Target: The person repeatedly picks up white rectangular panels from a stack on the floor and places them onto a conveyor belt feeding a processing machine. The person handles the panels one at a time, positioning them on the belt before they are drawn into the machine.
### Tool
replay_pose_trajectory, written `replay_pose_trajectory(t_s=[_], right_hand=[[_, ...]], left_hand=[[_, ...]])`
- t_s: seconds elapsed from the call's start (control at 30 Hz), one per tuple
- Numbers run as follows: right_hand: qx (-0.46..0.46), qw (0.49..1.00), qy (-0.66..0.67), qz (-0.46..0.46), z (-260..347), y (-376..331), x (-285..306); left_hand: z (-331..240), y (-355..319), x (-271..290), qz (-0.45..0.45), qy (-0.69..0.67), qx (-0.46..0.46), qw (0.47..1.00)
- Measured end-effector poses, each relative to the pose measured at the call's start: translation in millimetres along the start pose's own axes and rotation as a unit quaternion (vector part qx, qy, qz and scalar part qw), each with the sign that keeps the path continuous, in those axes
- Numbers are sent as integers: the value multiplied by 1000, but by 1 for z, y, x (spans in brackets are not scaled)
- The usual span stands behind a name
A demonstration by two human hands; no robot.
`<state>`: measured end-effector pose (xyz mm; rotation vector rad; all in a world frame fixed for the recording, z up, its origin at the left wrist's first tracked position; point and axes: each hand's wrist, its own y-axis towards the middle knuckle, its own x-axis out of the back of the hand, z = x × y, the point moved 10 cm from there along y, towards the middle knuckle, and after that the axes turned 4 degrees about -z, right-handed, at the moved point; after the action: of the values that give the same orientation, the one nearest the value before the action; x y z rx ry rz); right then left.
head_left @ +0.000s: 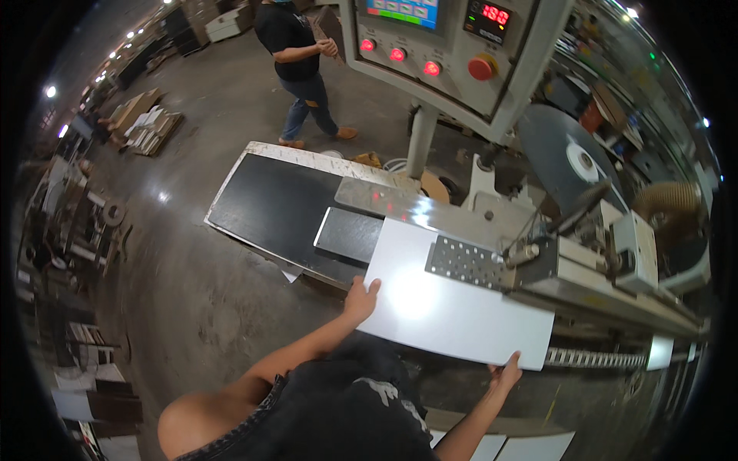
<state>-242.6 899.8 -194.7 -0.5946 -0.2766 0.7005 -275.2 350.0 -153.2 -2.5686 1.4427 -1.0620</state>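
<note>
A white rectangular panel (446, 303) lies flat at the infeed of an edge-banding machine, its far edge under a perforated metal plate (467, 263). My left hand (360, 299) grips the panel's near left corner. At the panel's near right corner, my right hand (505, 373) holds the edge. A smaller black panel (350, 234) rests just left of the white one on a large black board (269, 203).
The machine's control box (453, 46) with red buttons and a screen hangs overhead. A roll disc (565, 157) and conveyor track (596, 357) sit to the right. Another person (296, 65) stands further back on the concrete floor. Stacks of boards (146, 123) lie far left.
</note>
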Motion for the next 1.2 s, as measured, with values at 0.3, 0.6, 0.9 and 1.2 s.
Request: replay_pose_trajectory(t_s=[0.3,0.6,0.9,1.2], right_hand=[[-178,928,144,295,-73,-263,-121],[-98,912,343,205,-35,-257,-127],[-48,979,188,65,-207,-282,-14],[-104,876,332,-335,-440,-360,192]], left_hand=[[-44,-14,32,88,-20,-219,972],[-67,-41,88,347,-57,-329,876],[-107,-161,97,638,-30,-403,656],[-99,-362,128,804,-13,-447,392]])
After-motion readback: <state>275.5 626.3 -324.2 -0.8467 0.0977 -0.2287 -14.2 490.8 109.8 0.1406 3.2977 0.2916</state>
